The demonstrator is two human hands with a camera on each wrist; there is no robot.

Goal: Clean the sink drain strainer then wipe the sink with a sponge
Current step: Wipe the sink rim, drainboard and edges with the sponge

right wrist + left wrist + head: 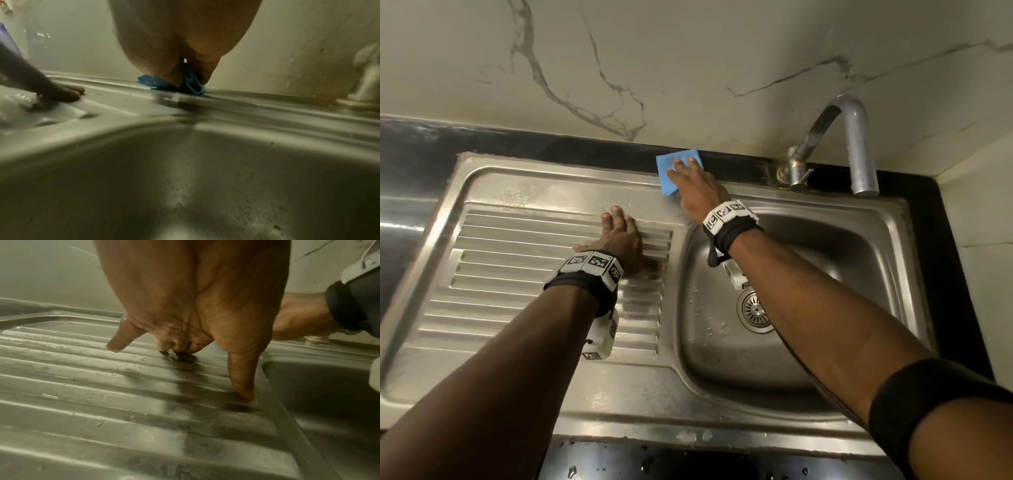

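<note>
On the sink, left hand rests flat, empty; right hand presses straight fingers on the sponge at the back rim. Looks thin, soft, light, likely slick when wet: pin its middle. Strainer sits in the drain.

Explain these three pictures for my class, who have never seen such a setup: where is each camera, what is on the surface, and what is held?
No machine: a person works with two bare hands. Marker-covered wrist bands carry small cameras. One picture looks down from a head-worn camera; the other two look along each hand from the wrists. The surface is a steel sink: ribbed drainboard left, basin right with the drain strainer in its floor, tap behind. The left hand rests open on the drainboard, holding nothing. The right hand presses a blue sponge onto the sink's back rim with straight fingers. The right wrist picture is blurred.
</note>
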